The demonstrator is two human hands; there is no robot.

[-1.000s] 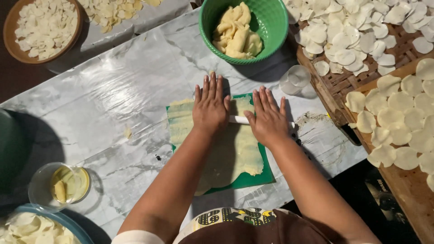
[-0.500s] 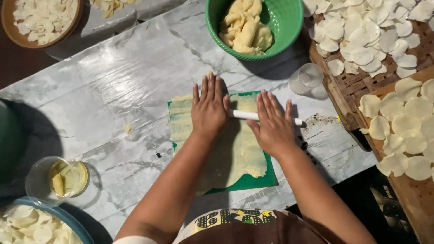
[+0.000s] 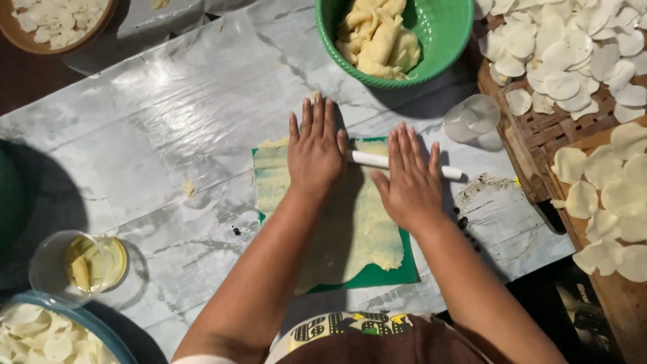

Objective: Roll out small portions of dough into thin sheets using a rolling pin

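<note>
Seen from my head camera, looking straight down: my left hand (image 3: 315,152) and my right hand (image 3: 408,180) lie flat, palms down, fingers stretched out and released, grasping nothing. Both press on a thin white rolling pin (image 3: 404,164) that lies crosswise under my palms; it shows between my hands and pokes out past my right hand. The pin rests on a pale yellow sheet of dough (image 3: 357,229), rolled flat over a green mat (image 3: 391,275) in the middle of the desk (image 3: 168,135), which is covered in silvery plastic. Just beyond my hands sits a green bowl (image 3: 445,40) holding lumps of dough. To my right, a woven tray (image 3: 539,131) carries many thin round discs. At my near left stands a small clear cup (image 3: 81,266) of yellowish liquid.
</note>
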